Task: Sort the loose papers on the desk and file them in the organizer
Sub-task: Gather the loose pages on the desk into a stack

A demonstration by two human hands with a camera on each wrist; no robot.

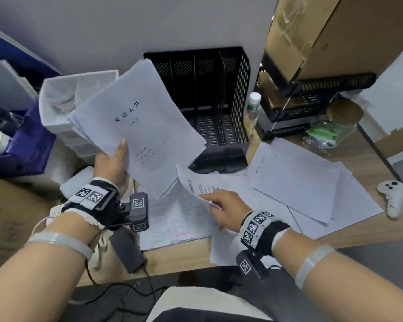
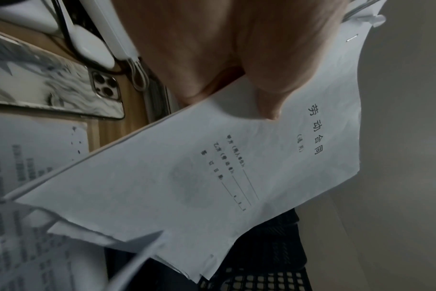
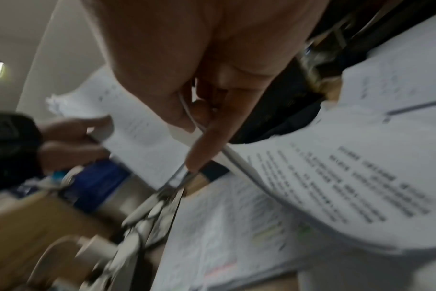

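My left hand (image 1: 113,160) grips a stapled white contract bundle (image 1: 140,126) by its lower left edge, thumb on top (image 2: 266,92), lifted and tilted in front of the black mesh file organizer (image 1: 219,89). The same bundle (image 2: 212,167) fills the left wrist view. My right hand (image 1: 223,208) pinches the edge of a printed sheet (image 1: 200,184) and lifts it off the pile on the wooden desk (image 1: 177,254). In the blurred right wrist view the fingers (image 3: 207,145) hold that sheet (image 3: 349,187). More loose papers (image 1: 300,182) lie to the right.
A white tray box (image 1: 63,98) and a blue crate (image 1: 26,145) sit at the left. A bottle (image 1: 253,108), stacked black trays with cardboard boxes (image 1: 312,43) and a jar (image 1: 337,122) stand at right. A white controller (image 1: 392,198) lies at the desk's right edge. A phone (image 2: 50,82) lies by the papers.
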